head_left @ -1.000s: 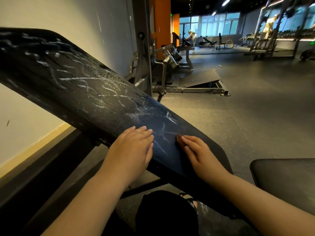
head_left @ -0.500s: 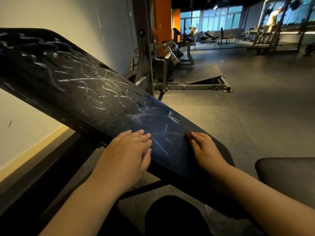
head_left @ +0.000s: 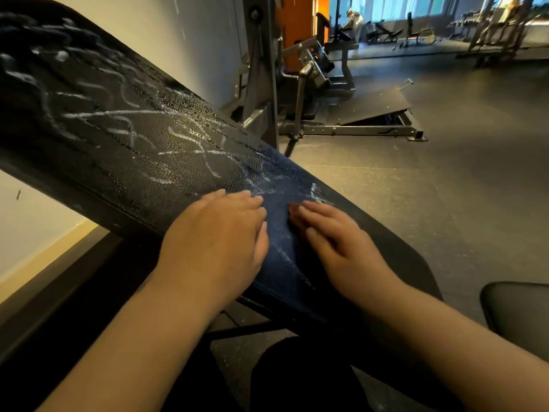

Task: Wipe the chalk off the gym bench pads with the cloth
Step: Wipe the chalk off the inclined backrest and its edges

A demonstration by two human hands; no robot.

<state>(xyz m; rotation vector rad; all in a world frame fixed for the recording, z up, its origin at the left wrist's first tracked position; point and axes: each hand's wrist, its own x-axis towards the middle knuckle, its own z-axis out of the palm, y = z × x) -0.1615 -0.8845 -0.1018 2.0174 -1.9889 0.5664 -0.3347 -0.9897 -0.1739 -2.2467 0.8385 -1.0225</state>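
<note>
Resting both grips palm-down on lower end of inclined back pad (head_left: 74,150): left grip (head_left: 217,233), right grip (head_left: 341,245), fingers straight, holding nothing. Cloth not in view. Chalk streaks (head_left: 113,114) lie beyond fingertips toward upper left of frame, along pad's long axis (lower right to upper left). Left grip nearer bulk. Count: pads 2 (seat pad (head_left: 520,310) at lower right edge), grips 2, cloths 0 seen.

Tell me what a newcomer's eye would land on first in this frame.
A black inclined bench pad slants from upper left down to centre, scrawled with white chalk marks. On its lower end the left hand and right hand lie flat side by side, fingers straight.
</note>
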